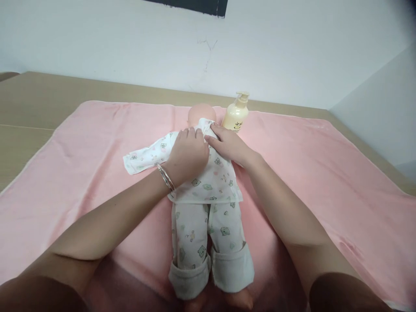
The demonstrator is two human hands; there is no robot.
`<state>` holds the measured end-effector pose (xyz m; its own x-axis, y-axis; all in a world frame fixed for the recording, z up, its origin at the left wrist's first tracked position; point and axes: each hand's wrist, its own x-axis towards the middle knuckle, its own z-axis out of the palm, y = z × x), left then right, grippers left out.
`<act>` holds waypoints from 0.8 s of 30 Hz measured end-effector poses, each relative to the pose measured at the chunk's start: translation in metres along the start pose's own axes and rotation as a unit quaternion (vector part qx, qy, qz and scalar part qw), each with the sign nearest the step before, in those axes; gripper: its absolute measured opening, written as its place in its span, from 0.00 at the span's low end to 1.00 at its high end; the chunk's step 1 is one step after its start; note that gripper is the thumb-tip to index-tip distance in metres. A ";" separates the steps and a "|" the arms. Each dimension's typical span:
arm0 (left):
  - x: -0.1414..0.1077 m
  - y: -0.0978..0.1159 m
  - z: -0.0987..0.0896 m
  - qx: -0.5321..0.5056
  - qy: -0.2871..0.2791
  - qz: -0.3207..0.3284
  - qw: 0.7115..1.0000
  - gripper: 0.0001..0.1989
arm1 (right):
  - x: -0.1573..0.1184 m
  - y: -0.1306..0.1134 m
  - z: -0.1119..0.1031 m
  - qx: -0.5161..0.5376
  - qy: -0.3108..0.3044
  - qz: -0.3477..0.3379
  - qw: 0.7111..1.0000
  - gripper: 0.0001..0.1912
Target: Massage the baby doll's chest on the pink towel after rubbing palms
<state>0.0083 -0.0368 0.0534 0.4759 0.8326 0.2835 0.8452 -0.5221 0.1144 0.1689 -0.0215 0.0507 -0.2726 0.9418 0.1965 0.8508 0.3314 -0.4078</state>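
A baby doll lies on its back, its bald head (202, 113) farthest from me and its feet (239, 299) toward me. It wears a white baby shirt (208, 186) with a small animal print and matching trousers (191, 234) with thick turned-up cuffs. My left hand (190, 151), a silver bangle (166, 177) at its wrist, is closed on the shirt's upper front. My right hand (232, 143) grips the shirt near the collar, thumb close to the left knuckles. Both hands hide part of the neckline. One sleeve (147, 156) stretches flat to the left.
A pale yellow pump bottle (235, 115) stands just beyond my right hand, beside the doll's head. Under everything spreads a pink blanket (107, 173) on a wooden table (48, 95). A white wall (130, 47) rises behind the table's far edge.
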 end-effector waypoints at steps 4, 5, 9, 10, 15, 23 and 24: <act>0.008 -0.010 -0.005 -0.075 -0.036 -0.053 0.995 0.18 | -0.008 -0.019 0.004 -0.046 0.007 0.015 0.999 0.25; 0.013 -0.017 -0.005 -0.102 -0.054 -0.094 0.989 0.18 | -0.011 -0.026 0.008 -0.064 0.023 0.014 0.998 0.25; 0.024 -0.035 -0.002 -0.126 -0.074 -0.160 0.976 0.23 | -0.019 -0.045 0.018 -0.081 0.051 -0.006 0.995 0.23; 0.022 -0.034 -0.001 -0.114 -0.068 -0.151 0.980 0.24 | -0.018 -0.044 0.018 -0.073 0.050 -0.001 0.996 0.23; -0.003 -0.003 0.006 -0.007 0.006 -0.010 1.000 0.22 | 0.000 -0.017 0.014 -0.030 0.035 0.084 0.995 0.27; 0.018 -0.029 0.023 -0.039 -0.011 -0.086 0.995 0.21 | -0.022 -0.043 0.012 -0.179 0.010 0.002 0.984 0.24; 0.019 -0.030 0.024 -0.041 -0.003 -0.098 0.994 0.21 | -0.023 -0.044 0.011 -0.183 0.009 -0.007 0.983 0.23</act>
<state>-0.0021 -0.0010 0.0329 0.3051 0.9210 0.2423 0.8997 -0.3622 0.2437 0.1329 -0.0571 0.0542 -0.2808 0.9347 0.2178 0.9523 0.2997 -0.0581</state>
